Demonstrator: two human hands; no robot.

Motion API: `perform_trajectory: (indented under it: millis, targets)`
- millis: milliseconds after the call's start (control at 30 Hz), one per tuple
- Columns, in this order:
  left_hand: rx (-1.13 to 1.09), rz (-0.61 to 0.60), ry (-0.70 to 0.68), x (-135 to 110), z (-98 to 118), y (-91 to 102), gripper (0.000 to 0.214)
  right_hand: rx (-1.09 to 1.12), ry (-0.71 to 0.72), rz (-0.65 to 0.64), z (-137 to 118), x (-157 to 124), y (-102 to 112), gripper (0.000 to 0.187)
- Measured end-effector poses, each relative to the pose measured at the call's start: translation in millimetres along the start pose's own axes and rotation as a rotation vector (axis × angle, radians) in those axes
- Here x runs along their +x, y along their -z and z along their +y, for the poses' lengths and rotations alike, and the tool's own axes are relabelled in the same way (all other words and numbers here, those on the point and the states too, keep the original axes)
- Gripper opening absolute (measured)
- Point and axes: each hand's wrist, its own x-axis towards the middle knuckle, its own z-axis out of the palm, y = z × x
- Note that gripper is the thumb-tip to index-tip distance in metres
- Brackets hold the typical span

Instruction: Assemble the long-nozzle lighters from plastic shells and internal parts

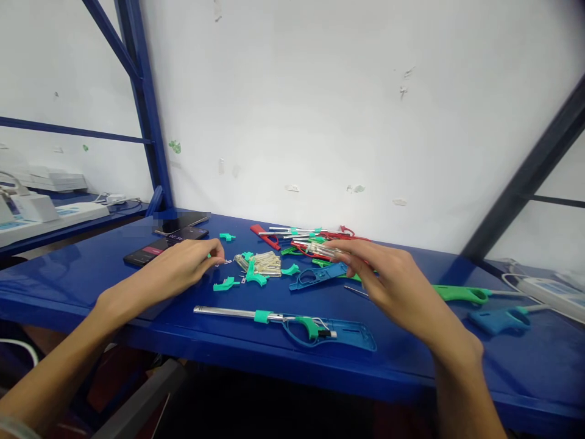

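Note:
My left hand (183, 265) rests on the blue table (82, 268), fingertips pinched on a tiny metal piece (227, 262) beside a pile of small metal parts (264, 263). My right hand (388, 277) hovers over a heap of lighter parts (311, 239), its fingers closed on a clear tube-like piece (325, 249). A blue lighter half-shell (316, 276) lies just under those fingers. In front of both hands lies a long lighter (292, 322) with a metal nozzle, teal trigger and open blue body. Small teal triggers (226, 283) are scattered between the hands.
Two dark phones (167, 242) lie at the back left of the table. A green lighter (461, 294) and a blue lighter (498, 318) lie at the right. Blue rack posts (146, 110) stand against the white wall. White devices (41, 210) sit on the left bench.

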Motion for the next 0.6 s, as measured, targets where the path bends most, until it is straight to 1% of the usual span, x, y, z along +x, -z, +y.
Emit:
perform_trajectory:
  millis: [100,267,400,500,567,600]
  targets:
    - [-0.048,0.029,0.004,-0.8,18.6,1.5,0.03,0.024,0.022,-0.01,-3.7,1.2,0.2,0.036]
    - [-0.254,0.158,0.02,-3.9,44.1,-2.8,0.034,0.008,0.028,-0.02,-6.2,1.5,-1.2,0.031]
    - [-0.314,0.248,-0.059,-10.9,58.9,-6.4,0.031,0.044,0.037,-0.045,-5.4,1.9,-4.8,0.034]
    - [-0.413,0.317,-0.151,-18.0,76.3,-9.9,0.026,0.064,0.074,-0.046,-7.0,2.5,-9.1,0.037]
    - [-0.509,0.31,-0.171,-22.5,89.3,-14.8,0.023,0.074,0.095,-0.049,-9.7,2.7,-12.8,0.037]
    - [-0.553,0.289,-0.152,-24.6,95.2,-17.9,0.02,0.085,0.105,-0.052,-11.4,2.8,-14.7,0.037]
